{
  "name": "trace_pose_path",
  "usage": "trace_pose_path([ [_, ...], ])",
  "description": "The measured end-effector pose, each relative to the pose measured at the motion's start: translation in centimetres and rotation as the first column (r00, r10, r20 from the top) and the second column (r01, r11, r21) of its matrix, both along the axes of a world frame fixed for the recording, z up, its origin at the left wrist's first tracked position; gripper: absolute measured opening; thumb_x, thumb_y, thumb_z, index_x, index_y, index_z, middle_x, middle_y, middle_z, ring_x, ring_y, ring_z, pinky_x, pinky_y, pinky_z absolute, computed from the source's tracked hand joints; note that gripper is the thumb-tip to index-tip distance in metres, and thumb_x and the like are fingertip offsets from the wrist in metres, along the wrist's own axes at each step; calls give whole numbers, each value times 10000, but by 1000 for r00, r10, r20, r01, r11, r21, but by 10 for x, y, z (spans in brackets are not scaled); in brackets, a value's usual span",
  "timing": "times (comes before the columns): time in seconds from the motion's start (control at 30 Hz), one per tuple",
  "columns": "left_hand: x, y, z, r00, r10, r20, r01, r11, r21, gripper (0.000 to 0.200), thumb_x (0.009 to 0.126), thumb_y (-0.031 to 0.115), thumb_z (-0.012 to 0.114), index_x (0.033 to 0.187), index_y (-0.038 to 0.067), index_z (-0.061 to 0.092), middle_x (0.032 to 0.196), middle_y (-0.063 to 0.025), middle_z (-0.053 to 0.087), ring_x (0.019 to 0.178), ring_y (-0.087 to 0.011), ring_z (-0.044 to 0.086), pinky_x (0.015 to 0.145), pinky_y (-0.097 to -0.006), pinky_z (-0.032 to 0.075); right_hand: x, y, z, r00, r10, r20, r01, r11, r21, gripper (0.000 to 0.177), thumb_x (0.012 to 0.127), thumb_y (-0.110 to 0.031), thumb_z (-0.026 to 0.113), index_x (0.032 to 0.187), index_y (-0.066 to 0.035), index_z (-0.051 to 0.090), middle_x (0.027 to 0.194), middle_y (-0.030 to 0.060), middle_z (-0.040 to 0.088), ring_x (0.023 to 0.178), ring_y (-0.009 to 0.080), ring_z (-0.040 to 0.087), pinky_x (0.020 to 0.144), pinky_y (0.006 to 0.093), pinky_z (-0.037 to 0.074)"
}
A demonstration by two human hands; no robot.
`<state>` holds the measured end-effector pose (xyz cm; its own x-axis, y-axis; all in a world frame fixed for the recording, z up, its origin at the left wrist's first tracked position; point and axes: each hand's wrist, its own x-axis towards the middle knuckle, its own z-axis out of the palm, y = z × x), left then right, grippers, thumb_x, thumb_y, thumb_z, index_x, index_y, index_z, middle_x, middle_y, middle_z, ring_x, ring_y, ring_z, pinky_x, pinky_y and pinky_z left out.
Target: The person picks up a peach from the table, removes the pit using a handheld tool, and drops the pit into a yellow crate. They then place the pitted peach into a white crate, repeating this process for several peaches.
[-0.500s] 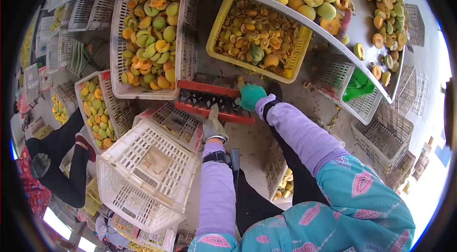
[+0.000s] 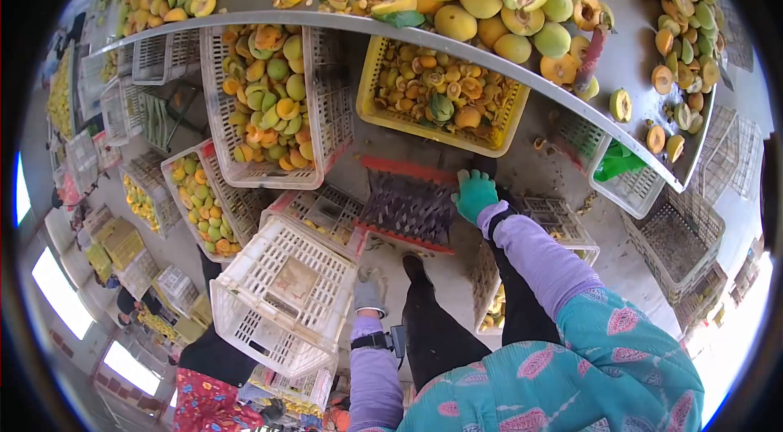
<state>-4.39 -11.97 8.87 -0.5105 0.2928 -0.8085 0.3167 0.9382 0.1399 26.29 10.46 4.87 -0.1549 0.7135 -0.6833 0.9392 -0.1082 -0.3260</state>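
Gripping red crate [image 2: 406, 205] — right hand [image 2: 475, 194]; axis crosswise.

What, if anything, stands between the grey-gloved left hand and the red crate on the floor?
Nothing visible. Only bare floor separates the left hand from the near edge of the red crate. The white crate sits to one side, the person's shoe to the other. The right hand is at the crate's right edge.

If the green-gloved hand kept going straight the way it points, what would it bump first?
Probably the yellow crate of cut fruit, which lies just beyond the right hand. Depth is hard to judge from this view.
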Motion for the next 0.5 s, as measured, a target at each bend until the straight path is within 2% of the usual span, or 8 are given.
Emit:
trace_pose_path([
  [0.07,20,78,99,957,270,103,-279,957,78,302,867,241,576,1079,29,615,1030,-188,657,894,-266,644,805,-351,487,17,10,30,996,-62,-56,64,998,20,440,795,-281,687,1140,-56,531,1075,177,603,1006,386,582,817,495,480],
  [0.13,-14,77,120,990,-16,-140,54,962,269,267,858,205,552,1047,31,623,960,-163,659,847,-252,637,776,-344,494,47,16,55,923,-338,-183,352,934,53,394,811,-250,670,1132,-57,548,1046,195,626,986,400,597,828,493,485],
  [0.2,-27,126,179,989,-71,-129,93,982,166,264,856,203,545,1034,27,627,931,-161,666,857,-249,635,787,-341,491,88,24,80,869,-444,-220,455,890,0,344,827,-243,656,1102,-54,575,1000,211,649,955,400,618,837,480,489],
  [0.27,-55,146,205,961,-173,-214,213,961,177,277,862,217,542,1040,23,631,935,-172,677,877,-271,648,804,-363,492,131,28,104,834,-519,-187,531,847,14,307,843,-257,647,1062,-48,594,977,215,661,937,391,634,835,462,496],
  [0.33,-68,178,237,938,-205,-279,253,956,147,314,862,238,550,1072,17,628,992,-187,678,932,-298,652,844,-375,488,177,23,118,799,-582,-152,596,800,70,286,853,-262,643,1033,-42,604,953,219,666,920,394,640,820,453,499],
  [0.4,-98,189,241,885,-303,-353,413,861,296,273,900,206,529,1110,50,607,828,-51,621,652,-141,586,583,-282,488,222,12,122,748,-651,-130,661,748,62,270,855,-257,638,1020,-44,611,937,219,670,906,390,645,804,448,499],
  [0.47,-78,231,272,878,-324,-354,414,883,220,303,901,225,525,1122,35,609,864,-64,642,697,-157,598,647,-299,498,261,-2,129,721,-686,-93,692,721,44,249,857,-238,620,1019,-49,619,912,220,672,885,385,651,790,449,498],
  [0.5,-60,255,291,837,-408,-366,504,835,221,307,897,229,531,1113,27,615,892,-82,654,753,-179,612,700,-310,500,279,-15,128,716,-690,-101,698,712,85,253,858,-225,603,1033,-44,618,911,229,672,879,384,652,788,451,499],
])
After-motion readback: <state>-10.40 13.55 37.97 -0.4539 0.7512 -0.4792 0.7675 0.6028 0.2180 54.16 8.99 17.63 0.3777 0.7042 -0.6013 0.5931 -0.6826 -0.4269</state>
